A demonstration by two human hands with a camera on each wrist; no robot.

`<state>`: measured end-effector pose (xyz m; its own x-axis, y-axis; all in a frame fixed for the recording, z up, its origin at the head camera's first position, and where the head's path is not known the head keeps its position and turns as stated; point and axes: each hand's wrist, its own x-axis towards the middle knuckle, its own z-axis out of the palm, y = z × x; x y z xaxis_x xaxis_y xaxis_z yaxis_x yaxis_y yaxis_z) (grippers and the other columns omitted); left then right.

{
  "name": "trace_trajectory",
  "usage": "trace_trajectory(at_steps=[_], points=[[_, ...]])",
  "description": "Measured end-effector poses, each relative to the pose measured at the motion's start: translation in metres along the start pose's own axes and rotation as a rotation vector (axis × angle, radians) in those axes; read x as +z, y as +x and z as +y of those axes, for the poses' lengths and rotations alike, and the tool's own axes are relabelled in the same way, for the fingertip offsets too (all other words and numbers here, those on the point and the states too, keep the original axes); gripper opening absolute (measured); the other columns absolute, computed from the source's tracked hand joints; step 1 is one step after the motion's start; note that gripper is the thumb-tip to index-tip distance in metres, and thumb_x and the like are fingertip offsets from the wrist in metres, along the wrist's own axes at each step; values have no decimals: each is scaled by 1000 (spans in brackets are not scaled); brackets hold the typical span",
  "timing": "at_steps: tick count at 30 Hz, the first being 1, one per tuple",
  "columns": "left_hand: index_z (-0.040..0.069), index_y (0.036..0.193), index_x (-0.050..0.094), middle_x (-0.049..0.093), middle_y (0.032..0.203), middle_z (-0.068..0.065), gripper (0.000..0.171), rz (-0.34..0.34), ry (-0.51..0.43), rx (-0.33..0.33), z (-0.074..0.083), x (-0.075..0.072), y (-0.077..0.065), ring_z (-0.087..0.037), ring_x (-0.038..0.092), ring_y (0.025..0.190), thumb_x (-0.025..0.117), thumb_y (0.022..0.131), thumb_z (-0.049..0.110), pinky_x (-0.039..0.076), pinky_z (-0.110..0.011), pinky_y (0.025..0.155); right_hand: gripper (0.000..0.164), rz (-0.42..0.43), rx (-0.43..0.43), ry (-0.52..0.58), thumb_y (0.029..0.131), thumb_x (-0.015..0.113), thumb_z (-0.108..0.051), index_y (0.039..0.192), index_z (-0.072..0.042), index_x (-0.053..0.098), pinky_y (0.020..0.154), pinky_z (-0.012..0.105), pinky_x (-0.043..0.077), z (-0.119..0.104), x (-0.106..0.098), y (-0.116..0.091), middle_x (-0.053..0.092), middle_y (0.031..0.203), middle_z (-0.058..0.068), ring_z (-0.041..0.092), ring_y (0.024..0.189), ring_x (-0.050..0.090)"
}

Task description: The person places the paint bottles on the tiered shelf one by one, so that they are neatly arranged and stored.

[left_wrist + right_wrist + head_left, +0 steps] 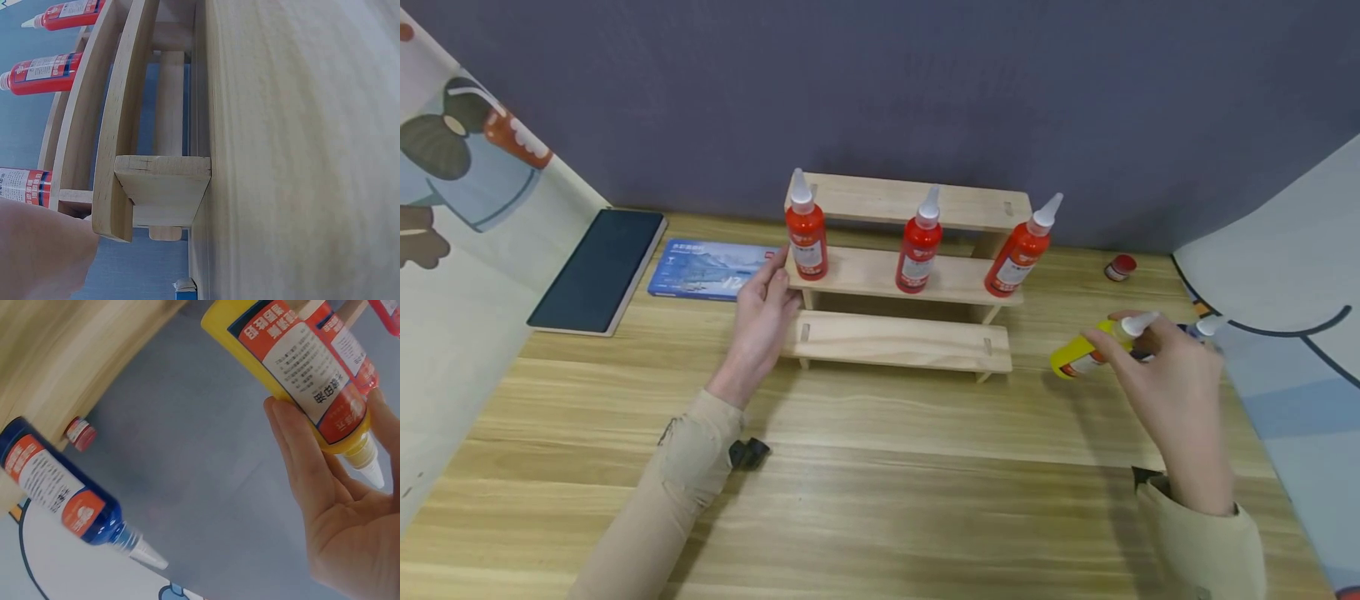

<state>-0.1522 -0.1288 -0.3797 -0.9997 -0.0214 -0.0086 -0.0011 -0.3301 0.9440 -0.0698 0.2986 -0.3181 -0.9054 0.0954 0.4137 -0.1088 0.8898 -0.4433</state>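
Observation:
A three-tier wooden stepped rack [898, 337] stands on the table, its left end gripped by my left hand [760, 321] at the middle tier. Right by those fingers, a red bottle [806, 237] with a white nozzle stands on that tier. Farther right along it are another red bottle [917, 254] and a tilted-looking red bottle [1018, 257]. My right hand [1176, 379] pinches a yellow bottle [300, 369] off the rack's right side, held tilted with its nozzle toward the palm. Behind this hand, a dark blue bottle [59, 487] stands on the table, mostly hidden in the head view.
A small red-capped jar [1121, 267] sits at the back right. To the left lie a blue flat box [703, 268] and a dark tablet-like slab [598, 271]. A dark grey panel [895, 92] rises behind the rack, with printed white panels at both sides.

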Motion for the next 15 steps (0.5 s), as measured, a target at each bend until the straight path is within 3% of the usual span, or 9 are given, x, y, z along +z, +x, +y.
trace_trajectory(at_steps=[3, 4, 10, 15], points=[[-2, 168, 21, 21, 175, -21, 52, -3, 2, 2, 0, -1, 0, -33, 30, 159, 30, 118, 8, 33, -37, 128, 39, -4, 6, 20, 89, 91, -15, 117, 7, 75, 59, 0, 33, -6, 2, 2, 78, 99, 27, 40, 76, 75], [-2, 168, 21, 21, 175, -21, 52, -4, 4, 2, 0, -1, -1, -33, 30, 159, 30, 118, 8, 33, -37, 128, 39, -6, 8, 32, 89, 91, -15, 117, 7, 75, 58, -2, 34, -8, 3, 3, 77, 101, 28, 45, 80, 75], [-1, 168, 22, 20, 176, -19, 52, 3, 11, -1, 0, -1, -1, -32, 29, 159, 31, 118, 9, 33, -38, 128, 39, -29, 8, 82, 90, 90, -16, 116, 9, 73, 61, -7, 35, -19, 7, 8, 76, 105, 29, 48, 94, 75], [-1, 168, 23, 23, 175, -20, 52, 9, 18, 1, 0, -1, 0, -31, 32, 158, 31, 118, 8, 34, -36, 128, 38, -40, -11, 113, 90, 90, -16, 114, 9, 74, 59, -4, 37, -27, 11, 11, 77, 108, 28, 48, 95, 75]])
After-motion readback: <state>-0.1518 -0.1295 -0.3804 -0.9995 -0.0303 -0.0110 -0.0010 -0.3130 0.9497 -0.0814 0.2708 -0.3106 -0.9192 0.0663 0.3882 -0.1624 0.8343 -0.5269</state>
